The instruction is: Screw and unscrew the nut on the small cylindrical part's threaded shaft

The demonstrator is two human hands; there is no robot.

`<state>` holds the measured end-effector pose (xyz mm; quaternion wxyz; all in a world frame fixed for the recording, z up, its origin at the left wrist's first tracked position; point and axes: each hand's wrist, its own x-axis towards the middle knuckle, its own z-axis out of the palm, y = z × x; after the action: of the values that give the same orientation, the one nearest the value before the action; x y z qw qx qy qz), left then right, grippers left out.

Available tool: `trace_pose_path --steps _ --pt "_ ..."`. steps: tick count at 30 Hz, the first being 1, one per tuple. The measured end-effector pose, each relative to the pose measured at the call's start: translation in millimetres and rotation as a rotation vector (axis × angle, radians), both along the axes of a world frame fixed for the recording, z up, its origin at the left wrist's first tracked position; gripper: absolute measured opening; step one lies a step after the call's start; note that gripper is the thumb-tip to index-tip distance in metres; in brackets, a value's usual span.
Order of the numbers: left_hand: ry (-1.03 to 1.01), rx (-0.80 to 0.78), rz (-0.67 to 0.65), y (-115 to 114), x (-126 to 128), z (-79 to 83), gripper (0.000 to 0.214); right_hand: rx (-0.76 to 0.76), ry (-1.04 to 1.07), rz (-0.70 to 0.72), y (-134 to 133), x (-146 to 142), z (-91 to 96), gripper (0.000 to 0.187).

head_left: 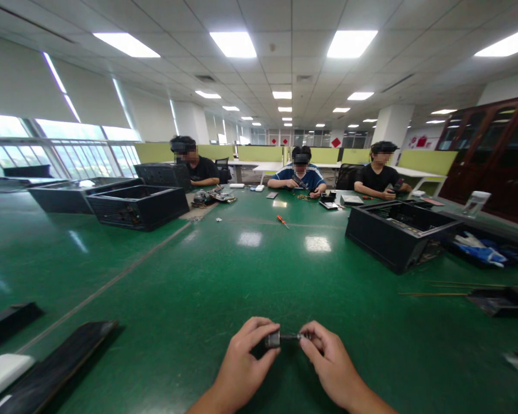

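Just above the green tabletop, near its front edge, both hands hold one small part (289, 337). It has a blocky grey end and a thin dark stem; I cannot make out its exact kind. The thumb and fingers of my left hand (251, 351) are closed around the grey block. On the other side, my right hand (328, 359) pinches the far end of the stem, and its fingertips hide that end. The part lies roughly level between the two hands.
Black computer cases (140, 207) stand at the left, and another computer case (399, 236) at the right. An orange screwdriver (282, 221) lies mid-table. Dark panels (64, 368) lie front left. Thin rods (434, 294) are at right. Three people (300, 172) work across the table.
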<state>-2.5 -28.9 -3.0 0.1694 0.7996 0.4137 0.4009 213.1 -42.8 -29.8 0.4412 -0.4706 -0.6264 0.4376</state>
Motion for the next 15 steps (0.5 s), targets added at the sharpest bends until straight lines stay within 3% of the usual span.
trace_pose_path --steps 10,15 --pt "-0.013 -0.004 0.019 -0.1 0.3 2.9 0.038 0.008 0.006 -0.015 0.2 4.2 -0.8 0.037" --pt "-0.041 -0.08 0.07 -1.5 0.3 7.8 0.029 0.001 0.012 -0.162 3.1 7.9 -1.3 0.053"
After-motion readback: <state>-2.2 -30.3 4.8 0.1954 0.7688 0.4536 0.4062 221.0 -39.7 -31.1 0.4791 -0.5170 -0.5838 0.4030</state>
